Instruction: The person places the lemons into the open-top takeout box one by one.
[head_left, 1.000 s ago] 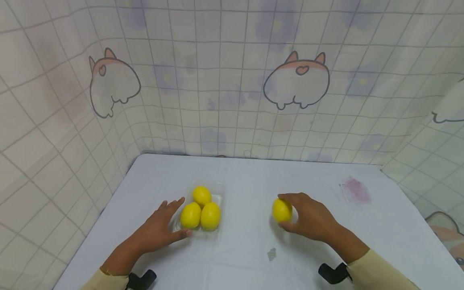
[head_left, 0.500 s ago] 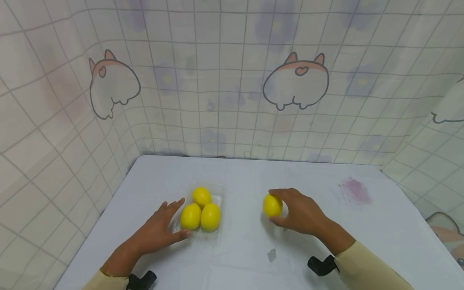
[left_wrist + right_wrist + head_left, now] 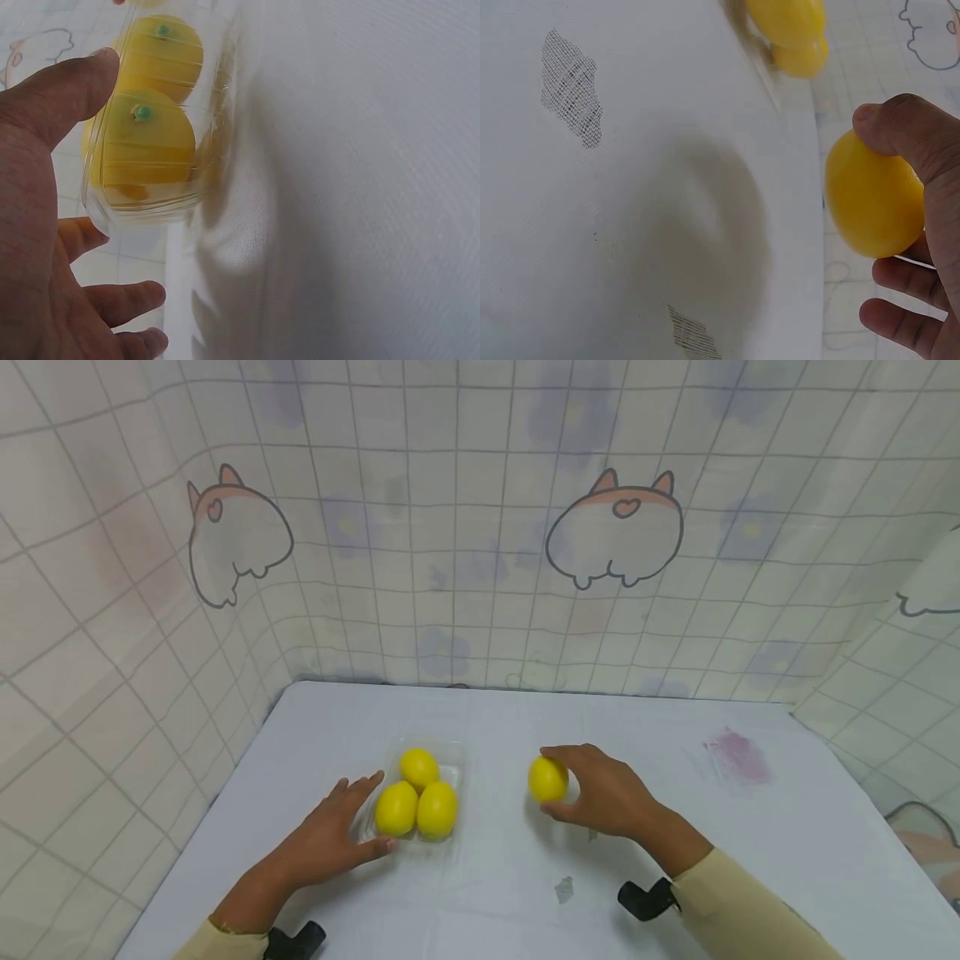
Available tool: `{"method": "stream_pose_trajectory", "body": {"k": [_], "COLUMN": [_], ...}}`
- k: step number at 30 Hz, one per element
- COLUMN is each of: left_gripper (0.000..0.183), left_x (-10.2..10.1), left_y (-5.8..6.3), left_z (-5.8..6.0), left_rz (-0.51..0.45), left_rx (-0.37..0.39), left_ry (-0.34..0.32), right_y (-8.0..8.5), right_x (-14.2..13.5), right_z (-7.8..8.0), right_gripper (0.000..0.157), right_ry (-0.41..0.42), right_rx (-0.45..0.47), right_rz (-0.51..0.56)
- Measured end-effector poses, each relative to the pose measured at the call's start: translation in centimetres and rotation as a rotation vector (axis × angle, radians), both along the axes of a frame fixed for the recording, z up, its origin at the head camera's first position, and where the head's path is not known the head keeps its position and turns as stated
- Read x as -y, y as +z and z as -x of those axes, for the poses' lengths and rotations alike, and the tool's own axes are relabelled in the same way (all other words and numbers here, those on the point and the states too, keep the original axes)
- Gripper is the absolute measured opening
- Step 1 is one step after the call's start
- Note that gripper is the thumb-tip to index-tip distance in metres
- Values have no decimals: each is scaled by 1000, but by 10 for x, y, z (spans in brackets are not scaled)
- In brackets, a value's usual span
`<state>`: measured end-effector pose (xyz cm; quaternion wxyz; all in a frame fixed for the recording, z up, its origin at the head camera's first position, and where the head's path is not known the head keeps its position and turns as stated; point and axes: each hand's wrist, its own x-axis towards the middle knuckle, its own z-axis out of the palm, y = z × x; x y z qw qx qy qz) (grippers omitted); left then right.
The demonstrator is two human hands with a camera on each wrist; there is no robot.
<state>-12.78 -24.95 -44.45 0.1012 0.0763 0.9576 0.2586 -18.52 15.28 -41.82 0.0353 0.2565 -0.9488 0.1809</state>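
Note:
A yellow lemon [image 3: 547, 779] is pinched between the thumb and fingers of my right hand [image 3: 611, 795]; in the right wrist view this lemon [image 3: 871, 196] hangs over the table with a shadow below. To its left sits a clear plastic container [image 3: 452, 772] with three more yellow lemons [image 3: 438, 810] inside. My left hand [image 3: 330, 837] is spread along the container's left side, thumb at the near corner. In the left wrist view the thumb [image 3: 90, 84] lies right at the rim, and small green stem ends show on the lemons [image 3: 146, 142].
A white cloth covers the table [image 3: 495, 902]. Grey mesh patches [image 3: 565, 889] and a pinkish stain [image 3: 738, 756] mark it. Tiled-pattern curtains [image 3: 480, 568] enclose the back and sides. Black wrist mounts [image 3: 647, 899] stick out below both sleeves.
My right hand has carried the lemon leftward and slightly away from me, closer to the container. The left hand and the container have stayed in place.

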Motion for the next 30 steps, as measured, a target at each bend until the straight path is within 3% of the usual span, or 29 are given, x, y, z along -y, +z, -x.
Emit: {"method": "stream_pose_trajectory", "body": {"k": [30], "left_gripper": [103], "left_x": [3], "left_y": [-9], "left_z": [4], "left_rz": [0], "left_rx": [-40], "left_ry": [-7], "right_y": [6], "right_x": [54], "right_z": [20], "right_gripper": [77], "right_ry": [39], "right_rx": [74], "right_rz": [-1]}}
